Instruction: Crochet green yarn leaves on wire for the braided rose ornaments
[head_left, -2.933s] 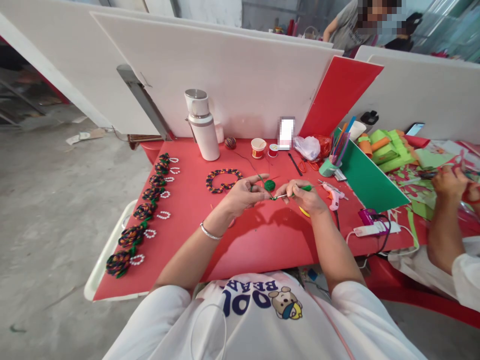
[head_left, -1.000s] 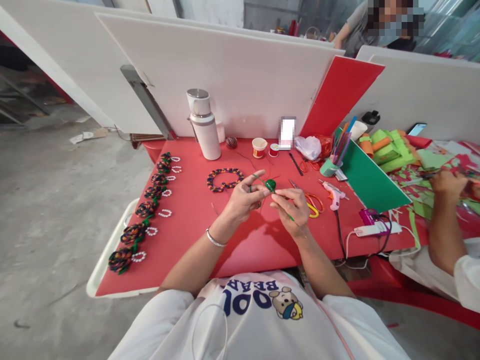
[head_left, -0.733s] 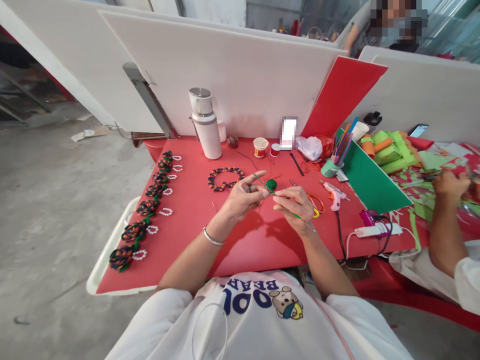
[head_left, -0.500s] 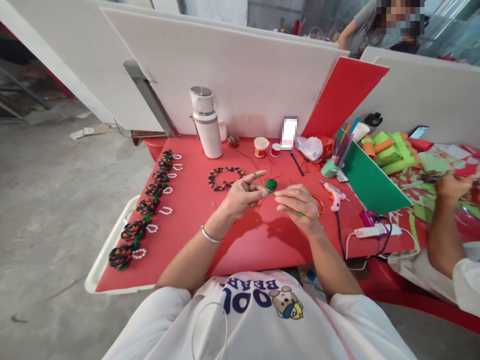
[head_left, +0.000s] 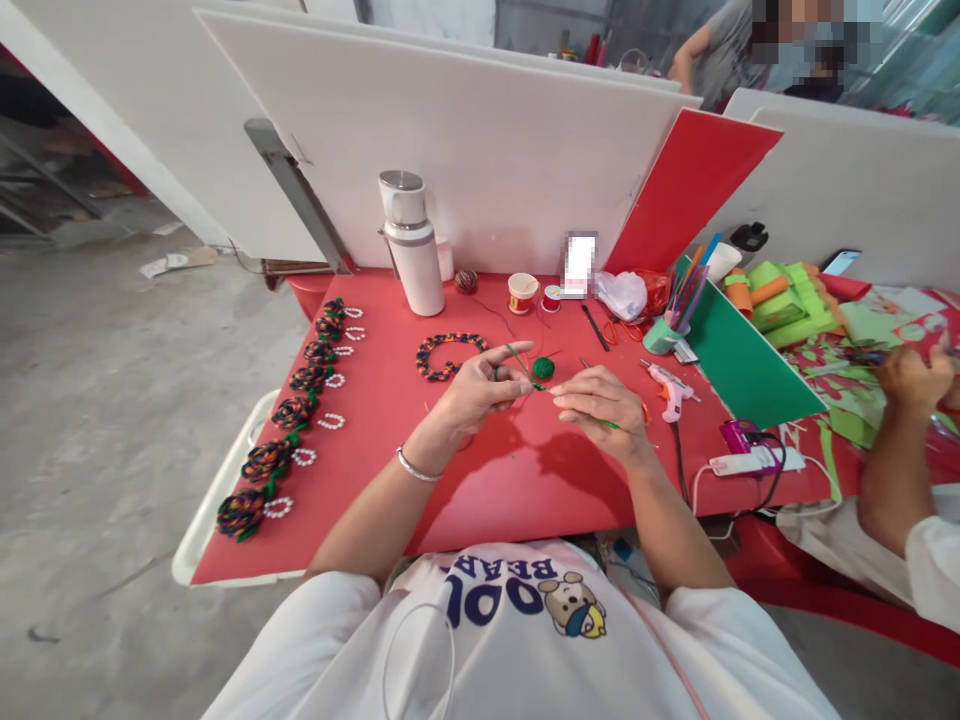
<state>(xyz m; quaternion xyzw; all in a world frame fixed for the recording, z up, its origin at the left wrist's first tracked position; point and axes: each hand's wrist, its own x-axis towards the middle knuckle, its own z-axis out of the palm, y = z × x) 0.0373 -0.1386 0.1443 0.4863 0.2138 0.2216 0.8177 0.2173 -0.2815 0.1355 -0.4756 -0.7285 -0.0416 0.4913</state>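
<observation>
Above the middle of the red tabletop (head_left: 375,430), two bare hands close together. Left hand (head_left: 474,392): fingers pinched shut on a green strand (head_left: 525,368), index finger stretched out. Right hand (head_left: 602,405): fingers closed around a thin green hook (head_left: 609,424), tip pointed at the left hand. Small green yarn ball (head_left: 543,368) on the tabletop just behind the two hands. Beaded ring (head_left: 448,353) beside the left hand. Row of yarn flowers (head_left: 292,410) along the left edge, white flask (head_left: 411,245) at the far edge, glue gun (head_left: 670,384) towards the right. Co-worker's hand (head_left: 911,378) past the right edge.
</observation>
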